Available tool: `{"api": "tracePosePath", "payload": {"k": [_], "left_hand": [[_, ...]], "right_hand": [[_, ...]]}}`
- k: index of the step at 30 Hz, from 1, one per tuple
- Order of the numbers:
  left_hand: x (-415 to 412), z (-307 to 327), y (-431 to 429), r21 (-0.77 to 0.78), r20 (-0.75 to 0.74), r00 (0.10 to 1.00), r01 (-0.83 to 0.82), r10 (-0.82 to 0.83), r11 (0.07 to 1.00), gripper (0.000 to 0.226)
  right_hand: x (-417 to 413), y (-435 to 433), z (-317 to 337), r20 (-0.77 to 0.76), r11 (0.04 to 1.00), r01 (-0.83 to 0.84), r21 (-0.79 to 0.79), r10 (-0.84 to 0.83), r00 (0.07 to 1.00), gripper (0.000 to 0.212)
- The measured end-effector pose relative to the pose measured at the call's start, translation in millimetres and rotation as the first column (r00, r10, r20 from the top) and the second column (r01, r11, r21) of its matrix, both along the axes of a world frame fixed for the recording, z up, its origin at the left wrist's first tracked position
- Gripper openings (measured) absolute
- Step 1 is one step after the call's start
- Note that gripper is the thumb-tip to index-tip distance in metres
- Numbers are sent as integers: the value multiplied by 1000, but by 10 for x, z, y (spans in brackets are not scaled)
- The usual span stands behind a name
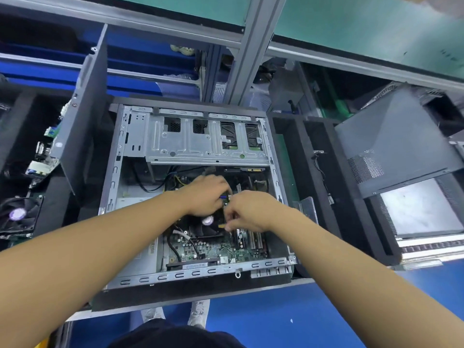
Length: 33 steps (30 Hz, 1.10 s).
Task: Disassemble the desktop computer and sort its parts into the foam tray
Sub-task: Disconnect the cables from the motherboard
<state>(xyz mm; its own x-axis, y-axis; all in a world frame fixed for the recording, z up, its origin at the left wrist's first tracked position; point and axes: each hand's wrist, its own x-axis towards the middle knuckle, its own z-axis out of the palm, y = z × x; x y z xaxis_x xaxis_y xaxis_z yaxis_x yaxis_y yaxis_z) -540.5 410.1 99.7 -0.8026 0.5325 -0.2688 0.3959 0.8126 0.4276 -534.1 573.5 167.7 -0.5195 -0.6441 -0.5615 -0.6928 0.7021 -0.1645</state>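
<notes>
Foam (175, 296) bears case (200, 272) around left hand (204, 194), right hand (248, 212)

A workbench (305, 281) carries a black mat (175, 295), on which an open computer case (200, 273) lies on its side. A foam tray (351, 209) sits just right of it, a second foam tray (57, 197) left, and a grey case (391, 139) far right.

Counted within the frame: one opened computer case (114, 187), holding one drive cage (200, 144), one motherboard (213, 248) and one cooler fan (207, 226). Two in all for the grips, a left grip (206, 194) and a right grip (248, 212). Counted outside the case: two grey panels, a left panel (82, 116) and a right panel (391, 136), one loose fan (17, 214), one loose cable (324, 177), and two white shoes, a left shoe (152, 313) and a right shoe (198, 312).
</notes>
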Motion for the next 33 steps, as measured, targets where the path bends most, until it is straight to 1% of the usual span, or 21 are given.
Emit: {"api": "tracePosePath", "payload": {"k": [1, 2, 3, 4, 5, 6, 7, 8, 10, 11, 12, 14, 16, 20, 23, 25, 27, 29, 31, 33], "left_hand": [[-22, -15, -7, 11, 23, 999, -42, 41, 999, 42], [-45, -29, -4, 14, 51, 997, -67, 66, 998, 45], [-74, -35, 6, 6, 84, 993, -80, 80, 997, 48], [-105, -35, 15, 4, 122, 989, -91, 90, 996, 49], [-142, -23, 22, -4, 159, 981, -107, 106, 994, 46], [-179, -27, 26, 1, 182, 974, -137, 135, 991, 38], [-222, -43, 37, -17, 199, 965, -169, 169, 985, 24], [-252, -61, 34, -37, 203, 960, -187, 191, 982, 14], [-318, -98, 33, -111, 209, 955, -190, 209, 976, 27], [-343, -110, 36, -149, 219, 954, -173, 203, 973, 27], [-364, -129, 37, -170, 223, 957, -151, 187, 974, 26], [-403, -168, 16, -220, 224, 957, -133, 183, 966, 47], [-425, -181, -28, -260, 229, 953, -135, 197, 956, 57], [-504, -204, -24, -322, 270, 936, -136, 228, 937, 57], [-526, -229, 11, -342, 294, 925, -132, 240, 930, 54], [-524, -240, 11, -358, 295, 922, -135, 250, 924, 54], [-531, -236, -5, -355, 298, 918, -149, 262, 923, 54], [-551, -216, -18, -335, 324, 906, -159, 272, 929, 55], [-569, -219, -24, -308, 357, 891, -171, 281, 936, 56], [-568, -221, -14, -296, 382, 876, -187, 295, 937, 60]], "right_hand": [[25, -46, -35, -70, 1000, -13, -5, 13, 997, 25], [54, -91, -69, -152, 998, -61, 6, 61, 986, 27], [90, -133, -100, -200, 996, -91, 13, 91, 976, 28], [134, -168, -123, -204, 998, -64, -20, 59, 977, 29], [175, -202, -129, -180, 998, 6, -61, -17, 983, 28], [218, -233, -130, -170, 991, 70, -116, -90, 981, 28], [268, -261, -121, -178, 979, 122, -165, -151, 972, 28], [320, -296, -124, -212, 968, 140, -210, -185, 960, 29], [460, -388, -115, -267, 941, 144, -305, -230, 936, 30], [535, -437, -108, -264, 925, 146, -351, -247, 932, 31], [601, -478, -105, -244, 905, 152, -397, -264, 933, 32], [695, -501, -118, -169, 874, 189, -447, -290, 942, 31], [747, -465, -155, -52, 856, 245, -455, -300, 952, 27], [752, -368, -193, 184, 829, 395, -397, -349, 919, 20], [765, -380, -180, 252, 822, 420, -384, -344, 904, 25], [782, -370, -171, 268, 792, 454, -407, -372, 889, 30], [781, -326, -151, 262, 732, 509, -453, -436, 861, 31], [767, -253, -120, 256, 643, 575, -505, -524, 812, 26], [745, -160, -78, 234, 519, 636, -571, -639, 732, 14], [723, -53, -40, 175, 398, 664, -633, -762, 623, 7]]}}
